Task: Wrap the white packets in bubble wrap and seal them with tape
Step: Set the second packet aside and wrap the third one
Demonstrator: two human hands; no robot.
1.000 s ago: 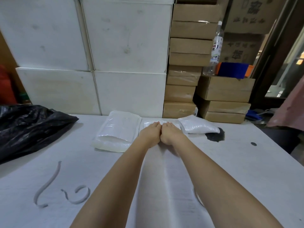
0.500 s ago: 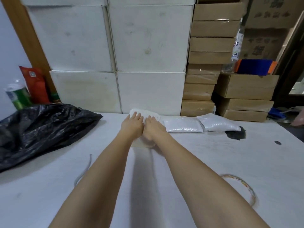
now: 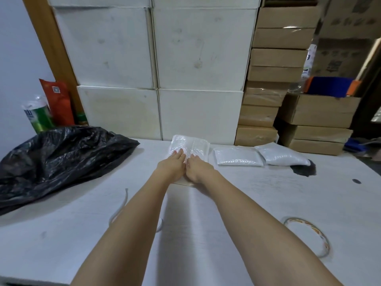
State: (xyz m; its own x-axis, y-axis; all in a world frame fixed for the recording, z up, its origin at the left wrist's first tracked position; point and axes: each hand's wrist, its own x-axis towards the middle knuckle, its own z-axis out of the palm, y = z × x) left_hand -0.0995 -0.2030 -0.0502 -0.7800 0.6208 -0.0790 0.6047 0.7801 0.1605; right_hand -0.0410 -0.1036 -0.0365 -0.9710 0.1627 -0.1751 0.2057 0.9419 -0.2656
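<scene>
Stacked white boxes point(image 3: 198, 48) and brown cartons point(image 3: 276, 65) fill the wall behind a wide white counter point(image 3: 268, 203). On the left side of the counter lies a crumpled black plastic bag point(image 3: 55, 157), well apart from the work.

Both arms reach forward to the far edge, where a bundle of bubble wrap point(image 3: 188, 148) lies flat, just in front of the white boxes. The left hand point(image 3: 171, 167) and the right hand point(image 3: 198, 169) rest side by side on it, palms down, fingers spread flat and pressing — they pinch nothing. The hands touch each other at the thumbs. What is inside the wrap I cannot see clearly.

To the right of the bundle lie two white packets, a flat one point(image 3: 238, 156) just beside it and a fuller one point(image 3: 281, 154) next to that; both look not yet wrapped. Near the right forearm lies a thin tape ring point(image 3: 309, 234), and near the left forearm a loose white strip point(image 3: 121, 205).

I judge that the step in hand is flattening the wrap around one packet. The next move should need one hand to hold the fold closed while the other goes back for tape — otherwise the springy wrap may open again.
</scene>
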